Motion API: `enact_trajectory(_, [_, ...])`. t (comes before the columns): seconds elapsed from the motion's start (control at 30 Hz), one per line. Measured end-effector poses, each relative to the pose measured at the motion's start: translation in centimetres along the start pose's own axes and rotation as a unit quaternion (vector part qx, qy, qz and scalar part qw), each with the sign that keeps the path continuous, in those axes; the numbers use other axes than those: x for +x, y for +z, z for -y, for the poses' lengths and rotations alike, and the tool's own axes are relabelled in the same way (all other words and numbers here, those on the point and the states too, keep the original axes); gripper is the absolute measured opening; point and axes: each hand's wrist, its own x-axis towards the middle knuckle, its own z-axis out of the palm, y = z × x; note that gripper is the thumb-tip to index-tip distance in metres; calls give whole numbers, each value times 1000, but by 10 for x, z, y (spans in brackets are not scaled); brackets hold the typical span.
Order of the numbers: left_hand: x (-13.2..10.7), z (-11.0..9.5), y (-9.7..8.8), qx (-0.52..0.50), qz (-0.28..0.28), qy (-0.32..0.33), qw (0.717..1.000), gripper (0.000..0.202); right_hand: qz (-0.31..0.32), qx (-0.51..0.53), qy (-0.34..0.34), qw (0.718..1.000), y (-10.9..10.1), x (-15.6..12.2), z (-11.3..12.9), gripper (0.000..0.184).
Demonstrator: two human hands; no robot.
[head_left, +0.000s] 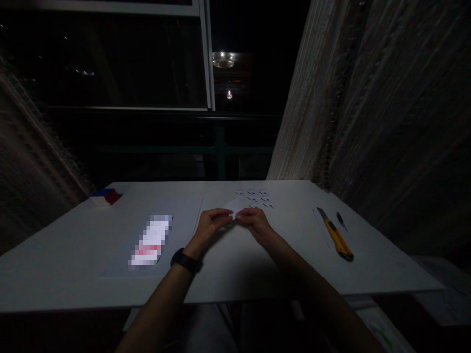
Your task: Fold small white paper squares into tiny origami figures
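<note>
While the left hand [210,226] pinches one side of a small white paper [233,206], the right hand [258,224] grips the other, the fingertips of both closed on it. The paper is over the middle of the table [69,260], just beside rows of small, dark-marked pieces [252,193]. To the left, a lit phone [153,240] lies on a sheet [188,213], with a cube [105,197] farther back. To the right, a yellow knife [336,236], blade out, lies beside a dark object [341,220] too dim to identify.
</note>
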Motion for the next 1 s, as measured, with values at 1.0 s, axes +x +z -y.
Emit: enact_trajectory(1.0, [0, -2, 8, -19, -55, -55, 997, 29, 31, -24, 1, 999, -1, 0, -1, 24])
